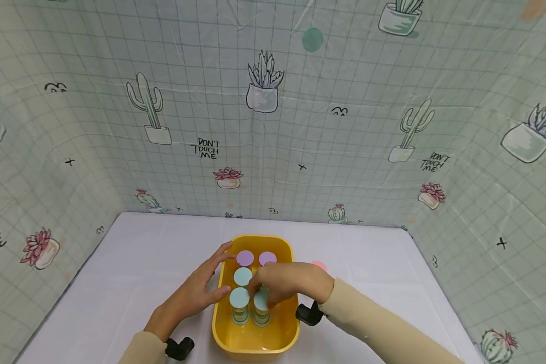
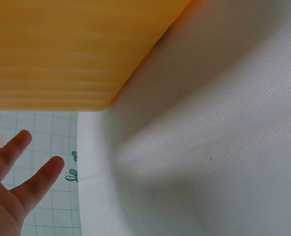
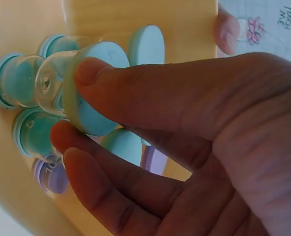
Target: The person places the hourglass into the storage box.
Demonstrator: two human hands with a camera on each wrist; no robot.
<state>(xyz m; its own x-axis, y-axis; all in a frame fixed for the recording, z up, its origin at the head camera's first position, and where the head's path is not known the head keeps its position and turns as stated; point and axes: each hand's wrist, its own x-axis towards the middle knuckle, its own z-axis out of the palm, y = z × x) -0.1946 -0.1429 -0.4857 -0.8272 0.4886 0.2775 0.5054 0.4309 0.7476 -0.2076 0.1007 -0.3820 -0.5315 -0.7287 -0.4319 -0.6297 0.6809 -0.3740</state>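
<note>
In the head view, my right hand [image 1: 282, 280] reaches into a yellow bin [image 1: 255, 345]. Its thumb and fingers pinch the light-blue lid [image 3: 106, 91] of a small clear jar [image 3: 51, 81], near the front of the bin. Another jar with a light-blue lid [image 1: 239, 298] stands just left of it. Behind are one more light-blue lid [image 1: 242, 276] and two purple lids [image 1: 244, 258], [image 1: 267, 258]. Lower jars with teal ends [image 3: 7, 81] show beneath in the right wrist view. My left hand [image 1: 193, 293], fingers spread, is at the bin's left rim.
The bin stands on a white-covered table [image 1: 141, 283]. Part of a pink round thing [image 1: 319, 265] shows behind my right wrist. A cactus-printed grid cloth [image 1: 291, 151] walls the back and both sides. Black wrist cameras [image 1: 180, 349] sit under both wrists.
</note>
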